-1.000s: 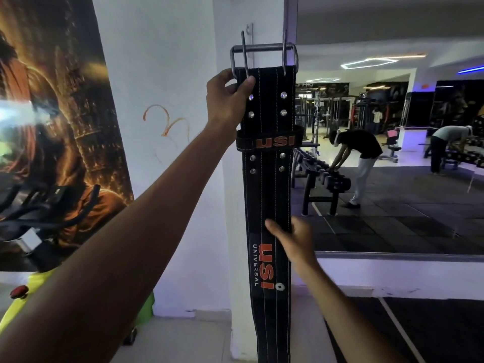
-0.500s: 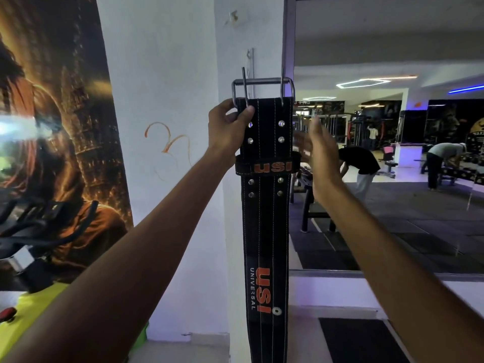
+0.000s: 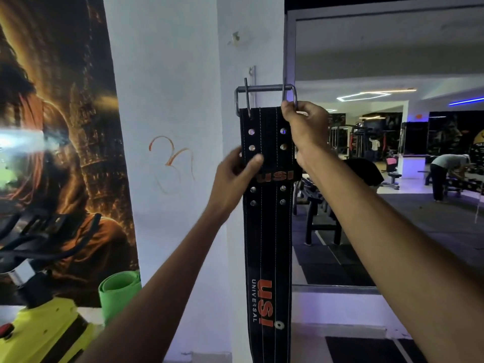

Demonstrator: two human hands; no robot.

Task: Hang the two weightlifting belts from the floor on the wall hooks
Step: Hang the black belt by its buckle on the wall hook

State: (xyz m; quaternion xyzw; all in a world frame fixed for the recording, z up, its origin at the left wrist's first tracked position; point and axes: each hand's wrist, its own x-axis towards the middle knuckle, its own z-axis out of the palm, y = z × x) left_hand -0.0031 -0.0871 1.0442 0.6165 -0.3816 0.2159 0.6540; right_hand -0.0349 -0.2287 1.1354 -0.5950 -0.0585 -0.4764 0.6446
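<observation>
Item: black weightlifting belt (image 3: 267,231), orange "USI" lettering, double-prong steel buckle (image 3: 265,99) at top. Position: held upright against the white pillar (image 3: 183,127), buckle uppermost, strap hanging straight down out of frame.

Left hand (image 3: 233,176): fingers pinching the belt's left edge just above the keeper loop, thumb across the front.

Right hand (image 3: 305,124): fingers pressed together around the buckle's right corner.

Wall hook (image 3: 252,74): a narrow metal bracket on the pillar, just above and behind the buckle. A second small fixture (image 3: 235,38) sits higher; its type cannot be told.

Step in hand, as judged: first belt being offered up to the hook, buckle frame not yet over it. Next move calls for lifting the buckle slightly and settling its bar onto the hook before either hand lets go.

Second belt: not in view.

Containers: none visible. Near left: rolled green mat (image 3: 119,292), exercise bike (image 3: 39,310).
</observation>
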